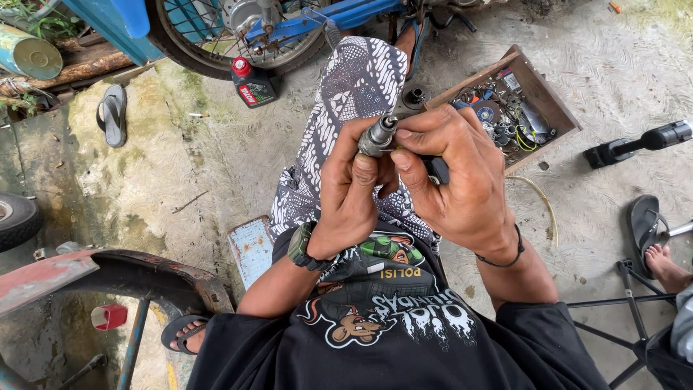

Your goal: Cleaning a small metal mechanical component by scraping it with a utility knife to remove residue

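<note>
I sit over a concrete floor and hold a small metal spark plug (pixel 377 135) up in front of my chest. My left hand (pixel 351 191) is wrapped around its lower part. My right hand (pixel 455 173) pinches its top end with thumb and forefinger. A watch sits on my left wrist and a thin black band on my right. My knee in patterned black-and-white cloth (pixel 346 94) lies right behind the hands.
A wooden tray (pixel 552 101) of small parts and wires lies to the right. A black oil bottle (pixel 252 84) with a red cap stands by a motorbike wheel (pixel 216 43). A grey sandal (pixel 112 114) lies far left. Another person's sandalled foot (pixel 658 253) shows at right.
</note>
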